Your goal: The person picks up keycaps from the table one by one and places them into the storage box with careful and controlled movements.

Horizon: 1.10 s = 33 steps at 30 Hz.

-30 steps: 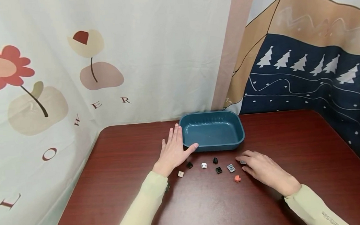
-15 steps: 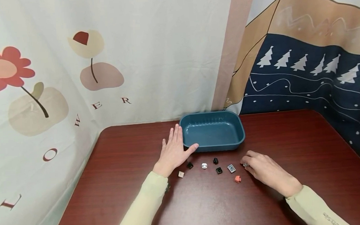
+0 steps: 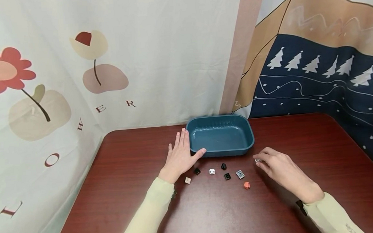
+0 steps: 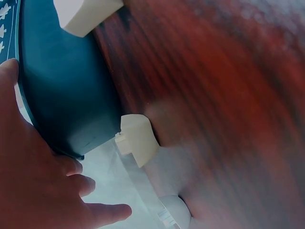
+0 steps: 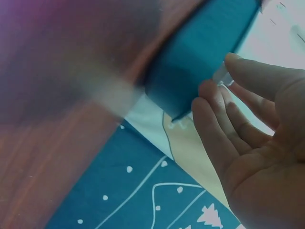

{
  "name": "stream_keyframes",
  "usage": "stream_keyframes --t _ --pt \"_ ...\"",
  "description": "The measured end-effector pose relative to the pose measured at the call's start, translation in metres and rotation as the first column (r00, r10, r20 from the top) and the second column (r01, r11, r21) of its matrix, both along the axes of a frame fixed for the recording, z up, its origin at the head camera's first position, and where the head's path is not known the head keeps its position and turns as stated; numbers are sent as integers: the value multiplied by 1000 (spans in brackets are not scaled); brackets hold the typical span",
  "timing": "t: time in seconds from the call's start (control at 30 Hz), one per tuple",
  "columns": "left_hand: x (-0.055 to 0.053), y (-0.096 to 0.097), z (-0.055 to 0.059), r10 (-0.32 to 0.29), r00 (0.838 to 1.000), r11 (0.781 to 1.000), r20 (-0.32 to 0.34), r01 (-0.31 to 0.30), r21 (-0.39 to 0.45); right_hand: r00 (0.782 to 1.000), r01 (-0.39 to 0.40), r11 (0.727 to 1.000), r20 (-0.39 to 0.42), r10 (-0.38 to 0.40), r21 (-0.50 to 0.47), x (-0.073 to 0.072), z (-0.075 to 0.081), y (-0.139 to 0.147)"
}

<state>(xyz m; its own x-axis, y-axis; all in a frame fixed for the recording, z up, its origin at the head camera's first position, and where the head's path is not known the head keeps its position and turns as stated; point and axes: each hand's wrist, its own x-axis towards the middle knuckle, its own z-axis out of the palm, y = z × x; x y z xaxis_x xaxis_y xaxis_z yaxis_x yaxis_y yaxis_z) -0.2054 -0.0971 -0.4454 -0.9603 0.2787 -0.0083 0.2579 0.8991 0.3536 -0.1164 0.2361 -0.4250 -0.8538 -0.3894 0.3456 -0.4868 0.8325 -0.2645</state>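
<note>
Left hand: the left hand lies along the left wall of the basin, fingers straight, thumb spread wide toward the near left corner.
Right hand: the right hand pinches the small pale piece between thumb and fingertips.
Pinched piece: a small pale piece, material uncertain, held outside the basin, near its right front corner; its full shape is hidden by the fingers.
Basin: a dark teal, rounded rectangular plastic basin at the far edge of the table.
Loose pieces, left to right: a beige square piece, a black angular piece, a white blocky piece, a black upright piece, a black square piece, a grey rectangular piece and an orange angular piece, all apart.
Support: a reddish-brown wood-grain table.
Backdrop: a pale flower-printed curtain.
</note>
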Motion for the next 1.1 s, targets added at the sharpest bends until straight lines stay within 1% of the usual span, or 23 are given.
stream_keyframes --t 0.17,0.33,0.43,0.5,0.6,0.77,0.97,1.1 --pt "0 0 -1 -3 1000 1000 -3 3 8 997 9 999 -72 -12 -39 -4 10 -3" --pt "1 0 0 -2 1000 1000 0 2 12 989 13 997 -145 -24 -70 -9 16 -8" --pt "2 0 1 0 1000 1000 1 0 11 985 14 996 -169 -30 -93 -12 20 -11" --pt "3 0 2 -2 1000 1000 -2 2 16 986 19 994 -165 -37 -111 -15 22 -14" --pt "3 0 1 0 1000 1000 -5 0 18 990 25 991 -138 -44 -135 -20 26 -19" --pt "3 0 1 -2 1000 1000 -8 2 23 993 19 985 -108 -37 -169 -30 30 -27" --pt "2 0 1 2 1000 1000 2 -2 14 996 12 983 -87 -28 -181 -49 24 -34" --pt "2 0 1 4 1000 1000 4 -4 14 999 27 986 -31 -33 -162 -62 19 -39"
